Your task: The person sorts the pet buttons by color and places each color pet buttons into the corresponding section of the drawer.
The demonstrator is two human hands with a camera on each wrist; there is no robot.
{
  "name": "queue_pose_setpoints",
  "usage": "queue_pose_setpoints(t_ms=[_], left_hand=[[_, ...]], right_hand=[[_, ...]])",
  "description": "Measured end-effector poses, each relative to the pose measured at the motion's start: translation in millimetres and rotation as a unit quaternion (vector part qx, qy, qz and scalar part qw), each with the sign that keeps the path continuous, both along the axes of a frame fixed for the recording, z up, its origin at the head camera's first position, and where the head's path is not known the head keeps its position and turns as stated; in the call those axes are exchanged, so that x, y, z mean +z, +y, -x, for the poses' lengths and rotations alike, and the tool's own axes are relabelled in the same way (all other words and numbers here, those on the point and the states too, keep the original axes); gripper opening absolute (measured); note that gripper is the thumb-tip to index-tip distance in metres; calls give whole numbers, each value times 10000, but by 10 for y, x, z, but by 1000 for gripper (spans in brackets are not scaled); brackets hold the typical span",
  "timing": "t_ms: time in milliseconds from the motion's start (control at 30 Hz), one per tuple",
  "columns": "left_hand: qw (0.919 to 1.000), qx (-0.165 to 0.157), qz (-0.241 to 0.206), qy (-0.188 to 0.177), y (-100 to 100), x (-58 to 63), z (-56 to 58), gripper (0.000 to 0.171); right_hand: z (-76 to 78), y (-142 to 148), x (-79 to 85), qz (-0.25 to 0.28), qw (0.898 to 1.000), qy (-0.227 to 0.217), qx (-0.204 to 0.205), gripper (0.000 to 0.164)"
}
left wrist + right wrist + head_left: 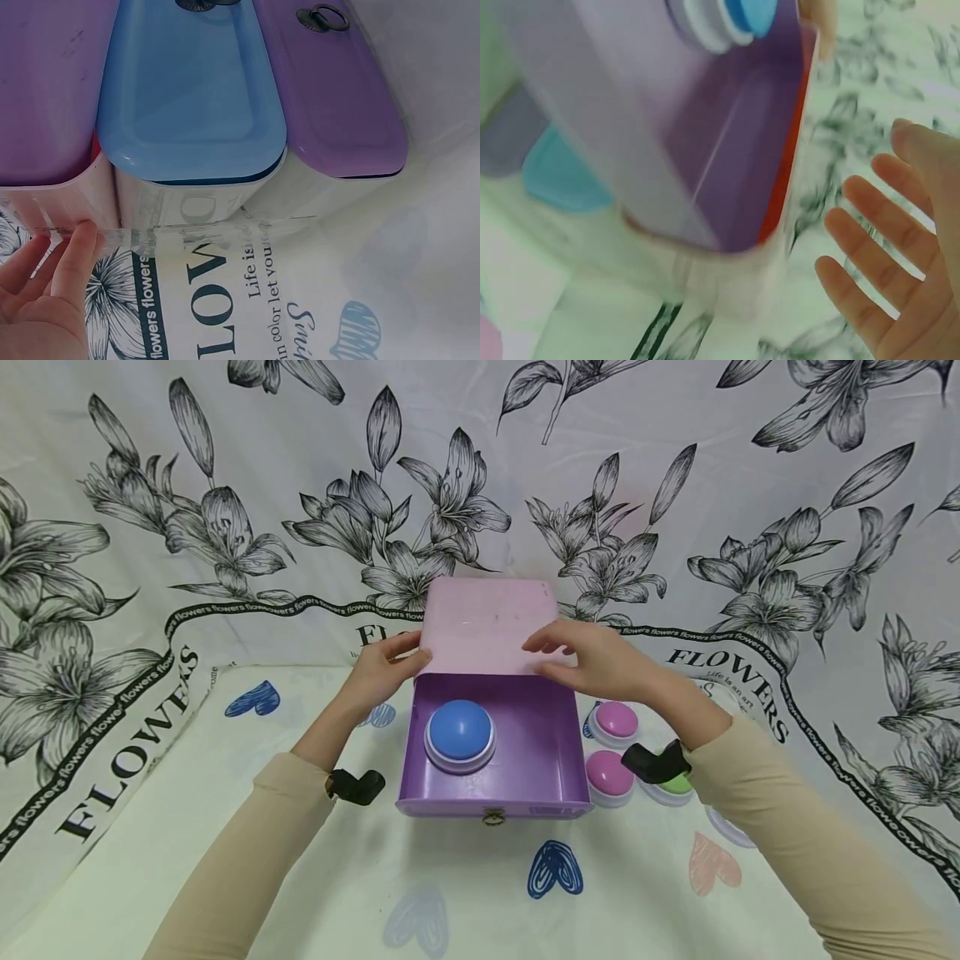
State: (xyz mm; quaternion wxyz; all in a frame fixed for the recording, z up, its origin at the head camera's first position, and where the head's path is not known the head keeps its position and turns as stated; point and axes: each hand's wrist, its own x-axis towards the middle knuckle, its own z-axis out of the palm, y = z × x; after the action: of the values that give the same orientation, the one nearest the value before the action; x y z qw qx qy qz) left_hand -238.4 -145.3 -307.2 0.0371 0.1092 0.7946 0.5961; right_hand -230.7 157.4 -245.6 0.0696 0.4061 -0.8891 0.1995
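A small drawer cabinet with a pink top (487,622) stands in the middle, its purple top drawer (532,752) pulled out. Inside the drawer, on the left, sits a round blue push button (460,731) on a white base. My left hand (382,670) rests against the cabinet's left side, fingertips touching the pink wall in the left wrist view. Over the right part of the top in the head view is my right hand (592,656). Its fingers (870,240) are spread and hold nothing in the right wrist view, with a gap between them and the cabinet.
Below the open drawer, a blue drawer front (191,97) and a purple drawer front (341,90) are closed. Right of the cabinet lie pink push buttons (610,774) and a green one (677,783), partly behind my right wrist. A flower-print cloth (480,468) hangs behind.
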Motion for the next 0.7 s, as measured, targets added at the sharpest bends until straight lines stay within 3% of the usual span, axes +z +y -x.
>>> queue_pose_setpoints(t_ms=[167,300,500,700], left_hand=[[10000,41,-30,19,-37,-143,114,57],[10000,43,-27,52,-41,-171,130,57],[10000,28,-16,-20,-15,-57,38,56],[10000,36,59,-15,18,59,-56,54]], right_hand=[[116,255,-15,46,9984,57,-556,31],[211,486,-56,265,9935,-59,-1104,33],[311,830,-198,536,9801,-437,-1863,38],[301,1090,-384,865,9653,-676,-2370,48]])
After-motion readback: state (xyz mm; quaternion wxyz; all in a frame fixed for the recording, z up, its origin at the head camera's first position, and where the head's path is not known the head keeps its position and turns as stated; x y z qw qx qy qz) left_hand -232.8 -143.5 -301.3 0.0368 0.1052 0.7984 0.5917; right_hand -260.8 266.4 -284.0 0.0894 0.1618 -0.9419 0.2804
